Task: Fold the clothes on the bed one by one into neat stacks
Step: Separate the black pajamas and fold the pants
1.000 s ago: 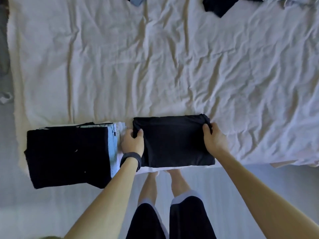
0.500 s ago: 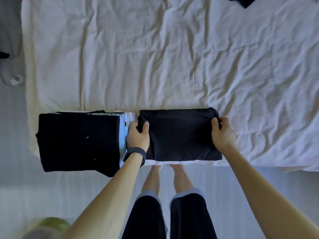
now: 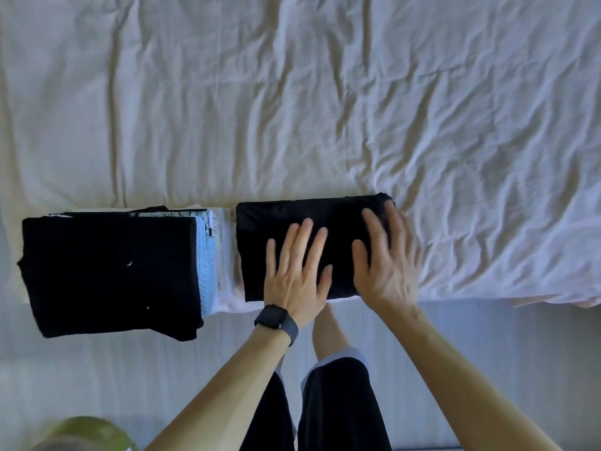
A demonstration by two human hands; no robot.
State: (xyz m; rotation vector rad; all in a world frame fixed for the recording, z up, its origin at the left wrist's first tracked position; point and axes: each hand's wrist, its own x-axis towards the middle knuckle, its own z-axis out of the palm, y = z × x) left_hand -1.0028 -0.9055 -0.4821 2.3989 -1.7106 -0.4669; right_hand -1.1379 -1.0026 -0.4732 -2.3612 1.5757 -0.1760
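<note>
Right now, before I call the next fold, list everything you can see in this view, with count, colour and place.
bed sheet: one, white, creased, fills the upper view
folded garment: one, black, near edge of the bed, middle, under both hands
stack of folded clothes: one, black piece on top, light blue and white layers showing at its right side, just left of the folded garment
floor: pale grey, below the bed edge
green object: one, blurred, bottom left corner; cannot tell what it is
watch: one, black, on the left wrist
shorts: one pair, black with pale hem, bottom middle
left hand: flat, fingers straight, on the folded garment
right hand: flat, fingers spread, on the garment's right end
</note>
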